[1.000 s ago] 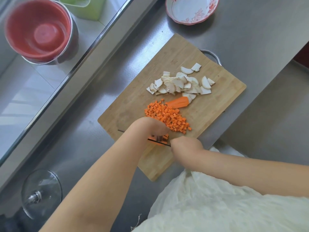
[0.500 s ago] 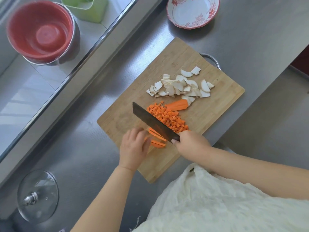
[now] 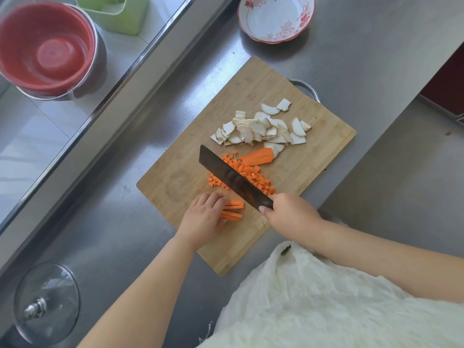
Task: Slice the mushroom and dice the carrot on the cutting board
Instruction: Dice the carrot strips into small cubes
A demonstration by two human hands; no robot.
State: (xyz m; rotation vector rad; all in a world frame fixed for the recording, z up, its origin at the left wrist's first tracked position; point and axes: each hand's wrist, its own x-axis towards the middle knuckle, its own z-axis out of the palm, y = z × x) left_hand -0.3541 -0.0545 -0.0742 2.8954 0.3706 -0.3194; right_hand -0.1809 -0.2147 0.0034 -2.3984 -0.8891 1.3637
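Observation:
A wooden cutting board lies at an angle on the steel counter. Pale mushroom slices are heaped at its far side. Below them are a carrot chunk and a pile of diced carrot. My right hand is shut on the handle of a dark cleaver, whose blade lies tilted over the dice. My left hand presses down on a bundle of carrot sticks near the board's front, fingertips touching their left ends.
A white bowl with red flowers stands beyond the board. A red basin inside a metal pot and a green container sit in the sink at upper left. A glass lid lies at lower left. The counter's edge runs along the right.
The cleaver has been lifted out from under my left hand and now lies tilted over the diced pile. My left hand has drawn back to the sticks' left ends.

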